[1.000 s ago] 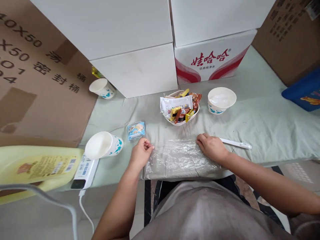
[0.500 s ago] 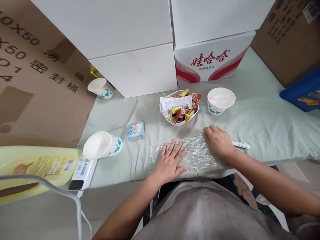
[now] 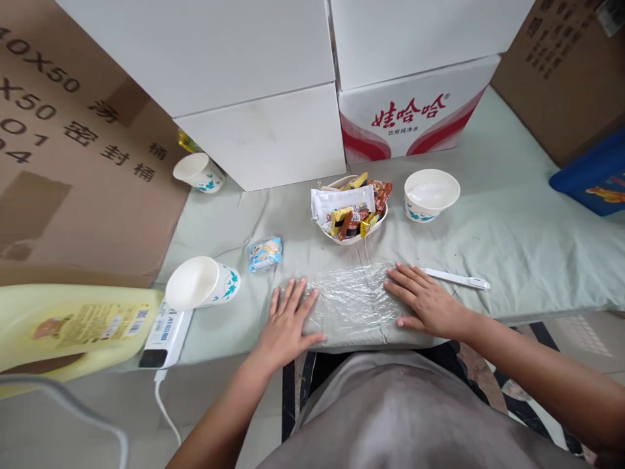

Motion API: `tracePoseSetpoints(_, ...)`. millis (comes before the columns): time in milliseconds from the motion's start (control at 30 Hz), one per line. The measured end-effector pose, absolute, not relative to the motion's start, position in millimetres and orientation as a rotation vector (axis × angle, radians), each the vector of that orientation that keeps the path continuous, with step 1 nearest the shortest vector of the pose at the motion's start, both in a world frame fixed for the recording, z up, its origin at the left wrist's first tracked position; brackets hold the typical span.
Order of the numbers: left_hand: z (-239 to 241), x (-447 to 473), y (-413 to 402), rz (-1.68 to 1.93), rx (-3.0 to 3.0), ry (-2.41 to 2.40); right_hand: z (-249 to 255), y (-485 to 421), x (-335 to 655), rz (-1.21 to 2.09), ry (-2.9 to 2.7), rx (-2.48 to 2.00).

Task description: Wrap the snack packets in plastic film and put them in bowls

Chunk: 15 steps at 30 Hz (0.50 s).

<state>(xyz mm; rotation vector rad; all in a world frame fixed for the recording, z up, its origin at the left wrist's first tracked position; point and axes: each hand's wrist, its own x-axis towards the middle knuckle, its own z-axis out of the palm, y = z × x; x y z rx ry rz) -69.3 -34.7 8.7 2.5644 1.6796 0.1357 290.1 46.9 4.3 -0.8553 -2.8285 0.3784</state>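
A crinkled clear plastic sheet [image 3: 352, 301] lies flat near the front edge of the cloth-covered surface. My left hand [image 3: 288, 320] rests on its left edge with the fingers spread. On its right edge lies my right hand [image 3: 426, 301], palm down and fingers stretched out. A slim white plastic tool [image 3: 461, 280] pokes out beyond my right fingers; I cannot tell its kind. Behind the sheet stands a bowl [image 3: 349, 241] heaped with wrapped snacks. A blue snack packet [image 3: 264, 254] sits alone to the left.
A paper cup [image 3: 424, 212] stands at the right, with something clear inside. Two tilted paper cups [image 3: 222, 285] lie at the left. A yellow jug [image 3: 73, 326] and a white power bank [image 3: 168, 335] with a cable sit front left. White boxes [image 3: 263, 143] and a cardboard box [image 3: 88, 163] border the back.
My left hand has slid left across the plastic sheet. My right hand has uncurled from its edge and flattened, uncovering more of the white tool.
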Motion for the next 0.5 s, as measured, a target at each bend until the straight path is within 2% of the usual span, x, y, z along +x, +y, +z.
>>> tracePoseSetpoints(133,15,-88,-60,0.251,2.574,1.564,11,30,308,0.51,-2.831,-0.661)
tracePoseSetpoints(333,20,-86,-70,0.692,2.369,1.39,18,16,313,0.634,-2.635,-0.774)
tracePoseSetpoints(500,21,-86,-55,0.827,2.055,1.69,23,27,304,0.789,-2.405,-0.979)
